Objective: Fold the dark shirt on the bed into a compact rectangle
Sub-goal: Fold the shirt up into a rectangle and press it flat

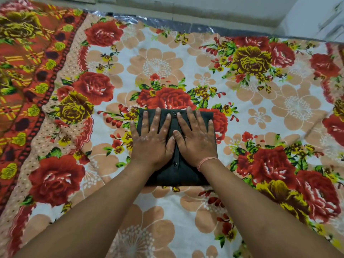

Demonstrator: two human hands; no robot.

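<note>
- Both palms are down flat, and right under them is the dark shirt, folded into a compact rectangle on the floral bed sheet.
- The left hand is wide, fingers straight and splayed. It presses the left half of the fold, and the little finger runs off the shirt's left edge.
- The right hand does the same on the right half: flat palm, spread fingers, nothing gripped.
- The thumbs sit close together in the middle, over the button strip that runs between the two hands.
- One dark button shows just beyond the fingertips, and a second button sits just behind the heels of the hands.
- The shirt's cloth is matte, woven and near black, with straight sides, squarish corners and a thick, layered near edge by the wrists.
- A thin pink thread band circles the right wrist.
- The sheet around the hands is white, printed with red roses and peach blossoms, and lies fairly smooth.
- Well off to the left of the left hand, there's a wavy red-orange border with yellow roses.
- Far beyond the fingertips, a shiny plastic strip lines the bed's far edge.
</note>
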